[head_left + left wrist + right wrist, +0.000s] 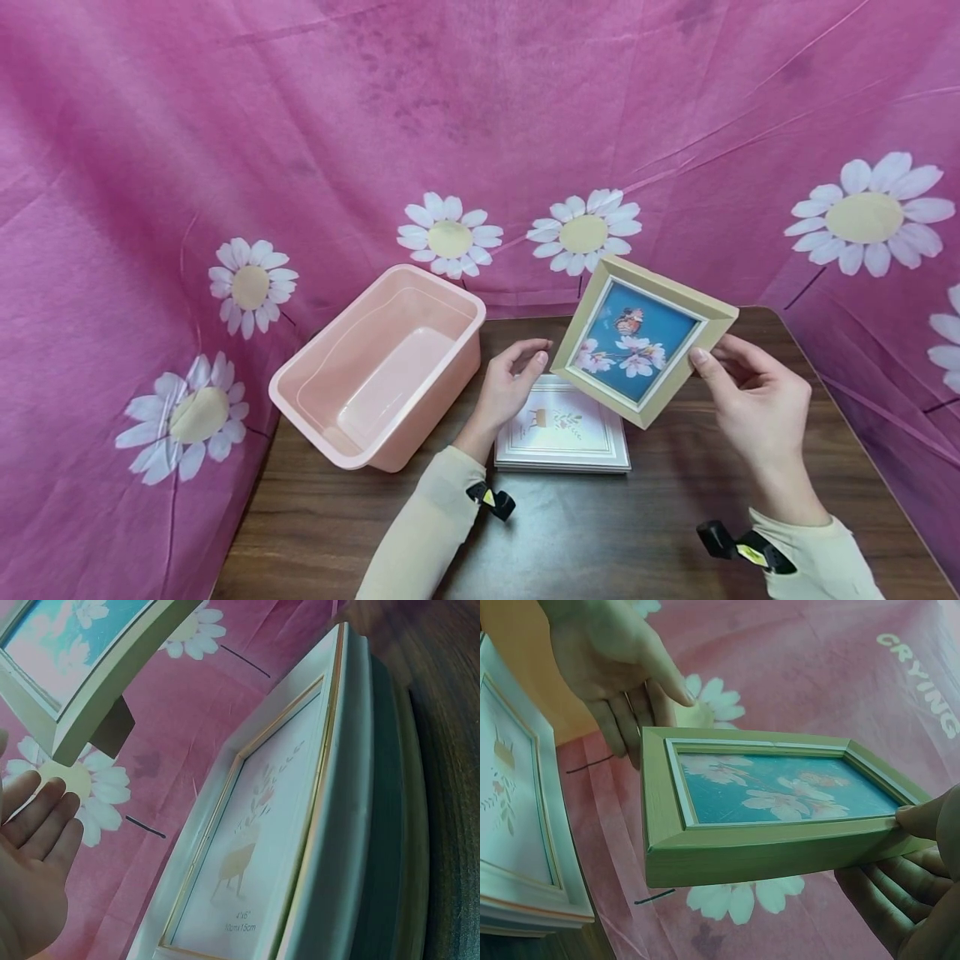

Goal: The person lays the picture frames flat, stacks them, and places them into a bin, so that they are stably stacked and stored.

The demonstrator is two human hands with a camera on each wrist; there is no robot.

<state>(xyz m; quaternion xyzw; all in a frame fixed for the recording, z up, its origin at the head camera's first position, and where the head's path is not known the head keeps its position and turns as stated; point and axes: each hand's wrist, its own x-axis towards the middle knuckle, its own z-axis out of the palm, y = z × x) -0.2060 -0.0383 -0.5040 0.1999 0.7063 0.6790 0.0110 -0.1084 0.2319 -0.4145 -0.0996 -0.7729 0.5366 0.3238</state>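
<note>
A light wooden picture frame point(720, 310) with a blue bird-and-blossom picture is held up, tilted, above the table. My right hand point(765, 408) pinches its right edge, thumb on the front and fingers behind. Close to the frame's left corner is my left hand point(512, 387), fingers loosely bent and holding nothing. In the left wrist view a small gap shows between its fingertips point(67, 799) and the frame. Beneath lies a stack of picture frames point(562, 461); the top one is white with a gold-lined deer print point(240, 862).
To the left, a pink plastic basin point(427, 429) stands on the dark wooden table point(555, 533), nothing visible inside it. Behind and at the sides hangs a magenta cloth point(480, 108) with daisies. A black strap camera point(491, 500) sits on the left wrist.
</note>
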